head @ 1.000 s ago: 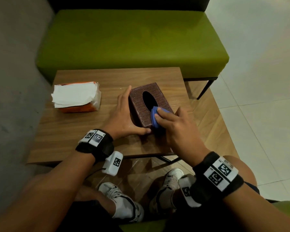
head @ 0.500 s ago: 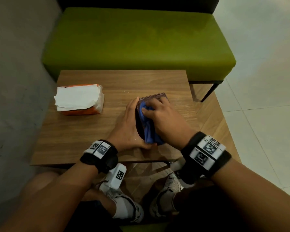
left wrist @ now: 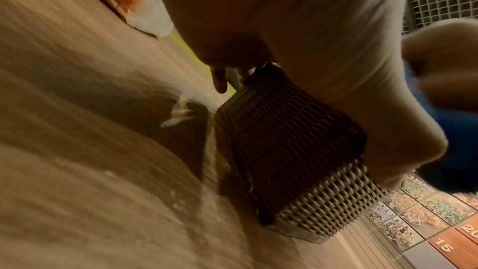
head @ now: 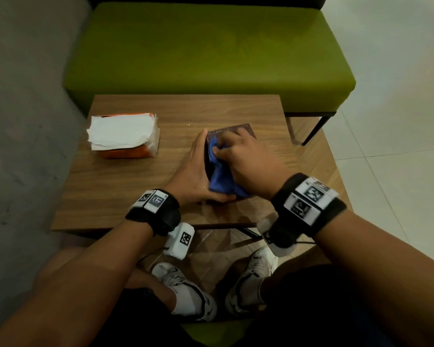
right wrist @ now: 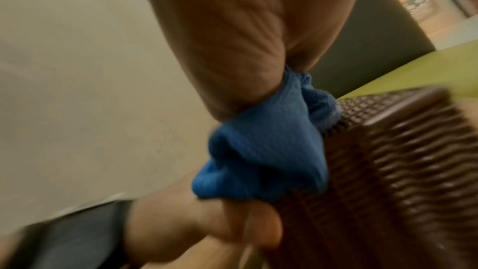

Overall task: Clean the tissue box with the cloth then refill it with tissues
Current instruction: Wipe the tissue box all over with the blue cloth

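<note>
- The green bench [head: 206, 46] runs behind your table; its far edge is cut off at the top of the head view.
- The wooden table [head: 125, 191] carries everything; its near right corner is hidden behind your right wrist.
- The pack of tissues [head: 123, 135] lies at the table's far left, well apart from the box, white sheets on top of an orange wrapper.
- The tissue box [head: 232, 128] sits right of centre on the table. From the head view you see only its far woven edge; its opening is covered.
- Your left hand [head: 194, 171] lies flat against the box's left side, fingers straight, thumb along the near edge.
- Your right hand [head: 248, 161] has its fingers curled round the cloth [head: 221, 179], pressing it on the box's top.
- The cloth is blue, bunched, and partly hidden under that hand; the right wrist view is blurred.
</note>
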### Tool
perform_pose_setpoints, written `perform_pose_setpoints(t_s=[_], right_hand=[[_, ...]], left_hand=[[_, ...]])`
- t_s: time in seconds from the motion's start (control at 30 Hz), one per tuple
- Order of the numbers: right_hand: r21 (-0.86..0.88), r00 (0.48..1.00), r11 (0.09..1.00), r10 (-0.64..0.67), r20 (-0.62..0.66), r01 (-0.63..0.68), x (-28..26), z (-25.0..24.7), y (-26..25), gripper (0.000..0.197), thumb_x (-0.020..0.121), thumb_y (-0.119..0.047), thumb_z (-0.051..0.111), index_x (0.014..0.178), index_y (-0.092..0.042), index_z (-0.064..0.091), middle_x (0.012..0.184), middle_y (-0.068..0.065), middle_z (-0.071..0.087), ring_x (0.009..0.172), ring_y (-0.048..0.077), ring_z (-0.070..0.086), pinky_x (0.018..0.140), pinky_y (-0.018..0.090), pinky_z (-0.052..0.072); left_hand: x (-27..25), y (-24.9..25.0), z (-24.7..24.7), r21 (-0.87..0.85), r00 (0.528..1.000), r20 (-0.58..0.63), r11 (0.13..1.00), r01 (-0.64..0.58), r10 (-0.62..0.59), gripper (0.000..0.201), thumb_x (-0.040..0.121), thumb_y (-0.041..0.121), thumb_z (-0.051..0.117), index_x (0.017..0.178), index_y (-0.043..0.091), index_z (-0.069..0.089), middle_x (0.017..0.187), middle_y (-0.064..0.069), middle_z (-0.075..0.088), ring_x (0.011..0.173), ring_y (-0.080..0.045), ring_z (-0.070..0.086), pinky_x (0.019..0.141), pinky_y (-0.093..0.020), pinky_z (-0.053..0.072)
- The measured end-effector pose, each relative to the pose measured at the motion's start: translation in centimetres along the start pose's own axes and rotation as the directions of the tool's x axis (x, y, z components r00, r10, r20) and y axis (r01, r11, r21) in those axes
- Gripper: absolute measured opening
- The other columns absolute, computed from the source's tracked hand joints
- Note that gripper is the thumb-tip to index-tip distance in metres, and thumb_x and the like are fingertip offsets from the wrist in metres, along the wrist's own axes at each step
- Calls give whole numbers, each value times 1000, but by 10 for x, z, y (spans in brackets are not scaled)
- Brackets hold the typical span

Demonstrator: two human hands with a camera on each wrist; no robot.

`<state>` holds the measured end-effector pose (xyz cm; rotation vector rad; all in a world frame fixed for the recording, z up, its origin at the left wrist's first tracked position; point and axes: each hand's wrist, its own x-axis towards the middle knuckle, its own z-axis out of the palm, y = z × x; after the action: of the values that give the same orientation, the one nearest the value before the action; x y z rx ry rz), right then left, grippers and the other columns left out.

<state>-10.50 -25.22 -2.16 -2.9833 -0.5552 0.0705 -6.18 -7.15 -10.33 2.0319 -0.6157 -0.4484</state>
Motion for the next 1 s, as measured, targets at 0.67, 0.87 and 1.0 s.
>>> perform_pose_setpoints(t_s=[0.67, 0.87, 1.0], right_hand=[[-16, 999, 999, -48, 21, 49, -7, -5, 12, 32, 92, -13, 60, 119, -21, 73, 118, 5, 59, 101, 26, 48, 76, 35, 40], [-37, 997, 997, -59, 55, 61, -7, -8, 7, 31, 95, -17, 58, 123, -22, 72, 123, 4, 59, 107, 27, 47, 84, 40, 48], [70, 999, 997, -31, -29, 33, -56, -4, 26, 39, 96, -15, 54, 130, -24, 71, 131, 3, 61, 106, 21, 42, 79, 33, 41]], left_hand=[[-5, 9, -3, 27, 1000, 9, 999, 18, -19, 163, 46, 46, 105, 169, 26, -1, 170, 9, 30, 154, 2, 30, 123, -22, 29], [-3, 8, -8, 22, 1000, 24, 1000, -3, 2, 151, 53, 28, 108, 165, 35, 7, 161, 19, 30, 144, 20, 28, 112, 0, 23], [-3, 6, -12, 67, 994, 81, 995, 67, -73, 170, 51, 41, 107, 169, 23, -13, 176, 5, 16, 159, -6, 22, 129, -28, 22]])
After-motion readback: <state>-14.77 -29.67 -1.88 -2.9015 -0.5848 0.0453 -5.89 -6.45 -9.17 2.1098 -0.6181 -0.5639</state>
